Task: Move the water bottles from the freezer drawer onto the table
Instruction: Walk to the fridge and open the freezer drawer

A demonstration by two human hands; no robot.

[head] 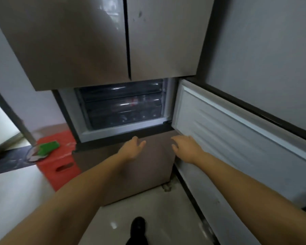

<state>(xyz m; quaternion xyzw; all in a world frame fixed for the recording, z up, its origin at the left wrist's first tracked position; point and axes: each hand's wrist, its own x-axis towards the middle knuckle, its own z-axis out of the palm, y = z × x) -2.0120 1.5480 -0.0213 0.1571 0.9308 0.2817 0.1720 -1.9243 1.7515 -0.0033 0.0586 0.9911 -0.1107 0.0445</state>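
Done: freezer door (237, 131) stands open.
My hands: left hand (131, 147) and right hand (187, 147) reach forward, fingers spread, holding nothing.
Bottles: dimly visible inside shut drawers (122, 106).
Left: everything; no table in view.

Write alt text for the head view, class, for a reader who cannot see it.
Two open, empty hands, left hand and right hand, reach toward dark freezer drawers behind an open freezer door. A red stool stands at left.

Freezer drawers (122, 105) behind both hands, open door (237, 131) right, stool (60, 167) left.
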